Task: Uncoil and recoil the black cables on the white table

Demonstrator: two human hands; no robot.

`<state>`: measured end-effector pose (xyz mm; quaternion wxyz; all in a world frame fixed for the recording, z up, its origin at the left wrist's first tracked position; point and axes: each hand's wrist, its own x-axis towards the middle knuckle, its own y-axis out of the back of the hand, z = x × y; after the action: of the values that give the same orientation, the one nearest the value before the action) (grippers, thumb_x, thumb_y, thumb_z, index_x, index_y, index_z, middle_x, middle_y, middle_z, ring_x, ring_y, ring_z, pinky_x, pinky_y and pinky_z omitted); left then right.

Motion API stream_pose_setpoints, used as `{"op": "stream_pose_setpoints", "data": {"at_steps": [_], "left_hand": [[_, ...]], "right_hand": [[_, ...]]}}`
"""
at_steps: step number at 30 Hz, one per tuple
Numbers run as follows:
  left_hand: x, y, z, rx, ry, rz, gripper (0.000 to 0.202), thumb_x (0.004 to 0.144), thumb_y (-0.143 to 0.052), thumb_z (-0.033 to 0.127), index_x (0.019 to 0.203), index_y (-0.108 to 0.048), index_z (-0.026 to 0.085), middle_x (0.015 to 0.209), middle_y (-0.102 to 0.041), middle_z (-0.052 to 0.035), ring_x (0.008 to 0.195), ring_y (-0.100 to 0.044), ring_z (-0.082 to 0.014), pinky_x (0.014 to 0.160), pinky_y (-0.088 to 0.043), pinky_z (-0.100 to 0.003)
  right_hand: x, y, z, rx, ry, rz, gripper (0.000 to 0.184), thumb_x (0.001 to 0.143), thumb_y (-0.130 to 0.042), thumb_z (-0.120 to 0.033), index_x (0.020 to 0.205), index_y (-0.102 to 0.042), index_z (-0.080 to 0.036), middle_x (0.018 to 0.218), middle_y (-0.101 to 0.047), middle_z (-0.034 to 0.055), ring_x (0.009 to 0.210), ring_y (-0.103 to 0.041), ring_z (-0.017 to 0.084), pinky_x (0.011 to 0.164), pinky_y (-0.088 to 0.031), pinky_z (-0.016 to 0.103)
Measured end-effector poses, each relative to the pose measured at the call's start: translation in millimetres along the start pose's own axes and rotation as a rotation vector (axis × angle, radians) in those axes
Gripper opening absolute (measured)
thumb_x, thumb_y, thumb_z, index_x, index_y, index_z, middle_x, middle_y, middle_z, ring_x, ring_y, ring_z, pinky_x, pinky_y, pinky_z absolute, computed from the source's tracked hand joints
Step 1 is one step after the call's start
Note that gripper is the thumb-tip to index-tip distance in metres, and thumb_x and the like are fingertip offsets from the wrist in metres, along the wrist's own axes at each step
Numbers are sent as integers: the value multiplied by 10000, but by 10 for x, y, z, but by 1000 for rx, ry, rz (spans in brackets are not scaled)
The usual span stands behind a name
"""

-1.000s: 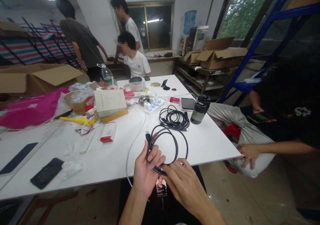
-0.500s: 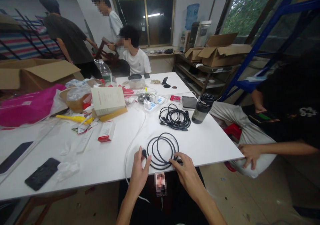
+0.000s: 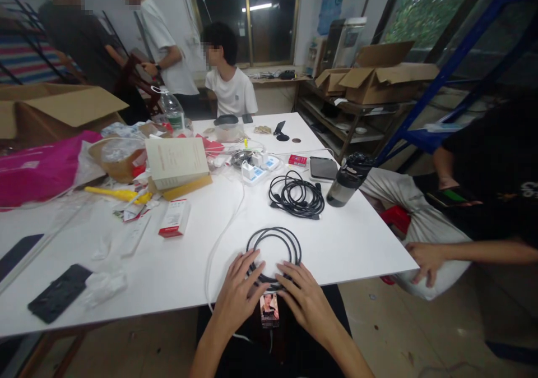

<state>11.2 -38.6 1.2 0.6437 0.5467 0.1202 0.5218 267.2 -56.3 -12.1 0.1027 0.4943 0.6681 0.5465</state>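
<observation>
A coiled black cable [image 3: 273,243] lies flat on the white table [image 3: 361,243] near its front edge. My left hand [image 3: 237,296] rests on the coil's near left side, fingers spread and pressing down. My right hand [image 3: 303,299] lies on the near right side, fingers stretched over the cable. Both hands touch the coil's near arc and grip nothing. A second, looser bundle of black cable [image 3: 296,196] sits farther back. A small photo card [image 3: 269,309] hangs at the table edge between my wrists.
A dark bottle [image 3: 345,180], a phone [image 3: 323,169] and a white power strip [image 3: 258,170] stand behind the cables. Books, wrappers and a red-white box [image 3: 174,219] clutter the left. A white cord [image 3: 222,238] runs past my left hand. A seated person's hand [image 3: 424,260] is at right.
The coil was held up in both hands a second ago; it now lies flat on the table and my fingers have opened and flattened onto its near edge.
</observation>
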Motion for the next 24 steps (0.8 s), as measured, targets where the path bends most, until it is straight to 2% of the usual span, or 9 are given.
{"op": "stream_pose_setpoints", "data": {"at_steps": [3,6,9,11,14,17,20,24], "left_hand": [[-12,-37,-43,-19,-24,27,525,962,-812,368,1457,-671,264,1604,-609,-144,1512,-558,-357,1242,-485,-671],[-16,-29,-76,-73,-34,69,476,951,-831,352,1399,-699,259,1508,-685,-148,1450,-618,-353,1220,-508,-678],[-9,-14,-95,-111,-26,83,413,955,-829,319,1349,-718,267,1410,-740,-138,1391,-659,-346,1212,-513,-683],[16,-5,-91,-137,-14,86,381,945,-840,313,1308,-731,272,1363,-755,-126,1369,-665,-342,1212,-514,-678],[98,-2,-65,-176,15,112,284,927,-857,317,1184,-748,259,1285,-756,-113,1318,-675,-330,1215,-516,-660],[194,-24,-38,-188,56,123,228,925,-858,327,1084,-722,235,1226,-731,-107,1267,-679,-313,1231,-501,-639],[237,-64,-33,-167,83,118,259,925,-856,353,1077,-688,226,1233,-699,-112,1270,-660,-317,1221,-508,-628],[203,-87,-34,-129,112,123,316,933,-848,366,1144,-656,230,1325,-657,-137,1365,-599,-343,1203,-521,-607]], "right_hand": [[4,30,47,75,9,17,351,1099,-578,-220,1442,-651,-239,1484,-686,103,1437,-623,251,1209,-561,555],[8,51,105,121,-3,63,341,1096,-567,-175,1415,-666,-245,1443,-713,87,1427,-634,228,1203,-574,523],[-7,57,158,91,-53,145,339,1084,-587,-174,1404,-672,-247,1477,-686,103,1444,-619,256,1221,-550,578],[-22,64,189,42,-107,187,346,1077,-622,-228,1421,-659,-246,1524,-645,127,1453,-609,289,1211,-551,608],[-30,83,231,-12,-197,203,457,1062,-667,-346,1501,-597,-243,1592,-576,162,1465,-595,328,1155,-601,590],[-16,90,273,-36,-238,198,581,1060,-671,-398,1596,-502,-251,1604,-564,169,1461,-596,341,1156,-598,591],[-4,78,308,-30,-233,184,622,1077,-643,-375,1648,-428,-253,1594,-582,157,1464,-597,332,1190,-567,603],[9,102,336,32,-245,138,617,1087,-632,-373,1654,-413,-267,1619,-565,132,1502,-561,315,1232,-526,604]]}}
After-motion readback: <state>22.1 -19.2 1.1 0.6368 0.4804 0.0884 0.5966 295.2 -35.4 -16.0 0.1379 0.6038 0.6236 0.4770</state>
